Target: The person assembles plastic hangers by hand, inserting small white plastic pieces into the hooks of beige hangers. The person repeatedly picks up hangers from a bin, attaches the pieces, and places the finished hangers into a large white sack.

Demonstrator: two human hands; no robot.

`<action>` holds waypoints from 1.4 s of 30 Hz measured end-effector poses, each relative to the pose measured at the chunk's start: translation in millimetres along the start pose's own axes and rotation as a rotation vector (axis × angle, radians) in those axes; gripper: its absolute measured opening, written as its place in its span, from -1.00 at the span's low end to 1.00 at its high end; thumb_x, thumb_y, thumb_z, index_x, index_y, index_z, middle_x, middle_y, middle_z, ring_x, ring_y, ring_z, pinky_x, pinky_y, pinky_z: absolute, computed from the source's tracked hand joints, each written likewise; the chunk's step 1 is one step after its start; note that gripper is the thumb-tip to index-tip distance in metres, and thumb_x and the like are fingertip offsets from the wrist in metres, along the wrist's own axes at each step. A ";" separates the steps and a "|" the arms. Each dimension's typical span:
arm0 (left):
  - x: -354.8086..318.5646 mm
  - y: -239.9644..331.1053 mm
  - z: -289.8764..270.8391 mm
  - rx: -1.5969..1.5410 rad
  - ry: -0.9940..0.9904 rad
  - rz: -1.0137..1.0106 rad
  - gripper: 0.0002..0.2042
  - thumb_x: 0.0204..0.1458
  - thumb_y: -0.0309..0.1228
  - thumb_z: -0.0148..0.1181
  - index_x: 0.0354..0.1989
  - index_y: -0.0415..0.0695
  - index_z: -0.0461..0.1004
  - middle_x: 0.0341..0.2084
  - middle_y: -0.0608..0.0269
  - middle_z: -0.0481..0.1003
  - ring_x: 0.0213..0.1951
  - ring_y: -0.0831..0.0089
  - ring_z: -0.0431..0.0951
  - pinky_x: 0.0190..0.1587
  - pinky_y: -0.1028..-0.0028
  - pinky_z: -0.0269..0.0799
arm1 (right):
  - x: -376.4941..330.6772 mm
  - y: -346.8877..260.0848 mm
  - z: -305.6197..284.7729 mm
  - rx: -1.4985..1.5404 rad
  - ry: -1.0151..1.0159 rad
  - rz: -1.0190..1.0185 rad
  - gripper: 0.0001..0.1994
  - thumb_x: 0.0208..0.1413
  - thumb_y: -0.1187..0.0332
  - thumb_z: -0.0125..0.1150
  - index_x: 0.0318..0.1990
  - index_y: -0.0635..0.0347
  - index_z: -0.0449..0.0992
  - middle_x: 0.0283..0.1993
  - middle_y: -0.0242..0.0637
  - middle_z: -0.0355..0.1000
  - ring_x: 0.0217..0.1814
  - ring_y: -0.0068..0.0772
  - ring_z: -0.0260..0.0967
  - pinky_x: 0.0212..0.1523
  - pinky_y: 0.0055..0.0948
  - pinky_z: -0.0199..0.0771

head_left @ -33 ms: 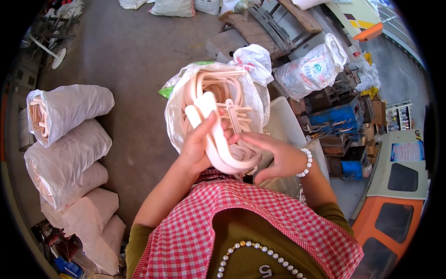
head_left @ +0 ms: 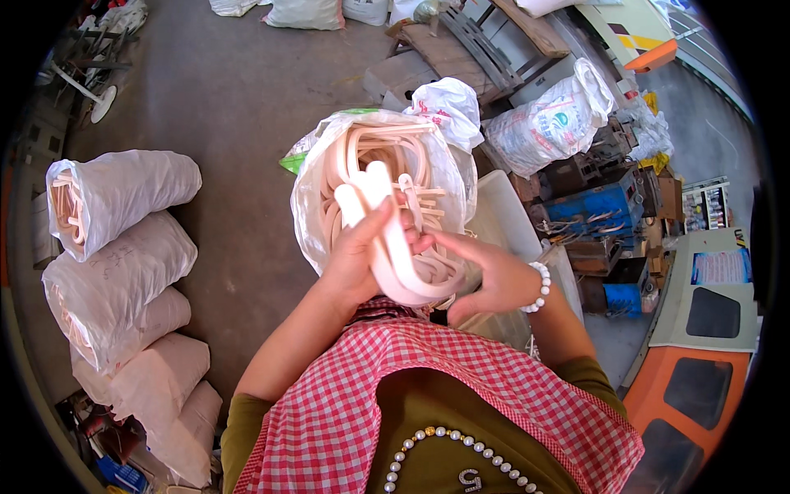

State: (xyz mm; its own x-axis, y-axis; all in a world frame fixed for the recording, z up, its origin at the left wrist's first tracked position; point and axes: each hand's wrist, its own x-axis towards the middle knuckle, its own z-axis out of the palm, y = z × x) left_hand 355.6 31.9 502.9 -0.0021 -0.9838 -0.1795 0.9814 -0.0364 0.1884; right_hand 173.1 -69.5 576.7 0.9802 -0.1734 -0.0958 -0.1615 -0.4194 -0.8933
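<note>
I hold a bundle of pale cream U-shaped plastic strips (head_left: pixel 393 239) in front of my chest. My left hand (head_left: pixel 352 265) grips the left side, thumb laid across the strips. My right hand (head_left: pixel 487 278), with a white bead bracelet on the wrist, clasps the curved lower end from the right. Just beyond the hands stands an open clear plastic bag (head_left: pixel 313 206) stuffed with several more of the same cream pieces.
Several filled clear bags (head_left: pixel 123 198) of similar pieces lie stacked on the concrete floor at my left. A white printed sack (head_left: pixel 547 123), a blue machine (head_left: pixel 601 210) and wooden pallets (head_left: pixel 469 41) crowd the right and back. An orange vehicle body (head_left: pixel 699 395) sits at lower right.
</note>
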 end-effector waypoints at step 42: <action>124.5 135.9 -61.7 2.262 0.775 0.358 -0.74 0.08 -0.18 0.04 -0.26 -0.07 0.54 -0.35 0.00 0.56 -0.20 0.02 0.54 -0.14 0.18 0.42 | 72.1 133.9 -56.3 -0.965 -0.197 -0.130 -0.81 -0.09 0.39 0.23 -0.28 0.16 0.44 -0.38 -0.24 0.47 -0.20 -0.20 0.42 0.03 -0.33 0.27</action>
State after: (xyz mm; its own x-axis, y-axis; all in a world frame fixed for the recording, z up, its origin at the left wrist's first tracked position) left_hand 500.5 -84.7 446.6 0.6036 -0.7972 0.0059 -0.6946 -0.5223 0.4947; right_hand 215.7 -188.4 474.9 0.9843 0.0398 -0.1721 0.0100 -0.9853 -0.1706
